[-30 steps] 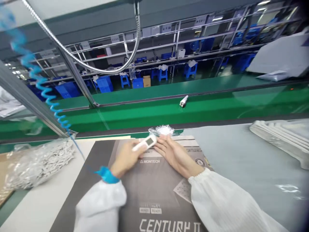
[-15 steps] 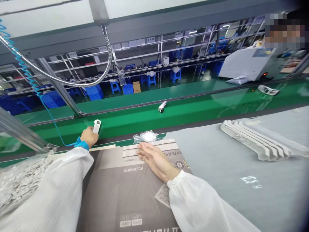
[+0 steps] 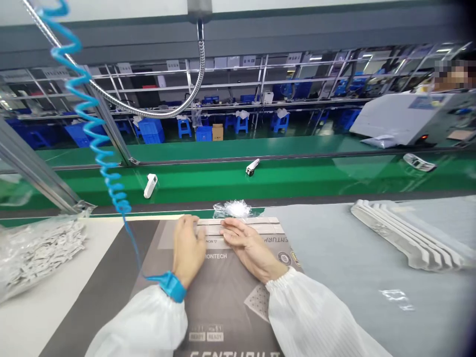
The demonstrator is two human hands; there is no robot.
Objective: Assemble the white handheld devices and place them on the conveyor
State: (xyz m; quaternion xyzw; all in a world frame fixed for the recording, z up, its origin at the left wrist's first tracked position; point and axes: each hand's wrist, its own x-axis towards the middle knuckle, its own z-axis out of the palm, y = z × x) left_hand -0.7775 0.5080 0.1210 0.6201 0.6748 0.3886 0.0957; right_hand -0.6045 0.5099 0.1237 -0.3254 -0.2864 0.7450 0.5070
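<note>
My left hand (image 3: pixel 189 250), with a blue strap (image 3: pixel 171 286) at its wrist, is over the grey-brown printed cardboard (image 3: pixel 223 292). Its fingers are loosely bent and a little blurred, with nothing visible in them. To its right, my right hand (image 3: pixel 255 248) lies on the cardboard near the far edge, fingers stretched out and holding nothing. Just beyond the hands is a crumpled clear plastic bag (image 3: pixel 238 209). A white handheld device (image 3: pixel 150 186) lies on the green belt (image 3: pixel 201 183), apart from my left hand; a second white device (image 3: pixel 252 167) lies farther right.
A clear bag of small grey-white parts (image 3: pixel 48 258) lies at the left. Curved white plastic parts (image 3: pixel 405 235) sit in a row on the grey mat (image 3: pixel 334 272). A blue coiled cord (image 3: pixel 100 144) hangs at the left. Across the belt stands a white machine (image 3: pixel 397 116).
My left hand has let go of the white handheld device on the belt and come back over the cardboard. My right hand has stayed on the cardboard. The view has shifted.
</note>
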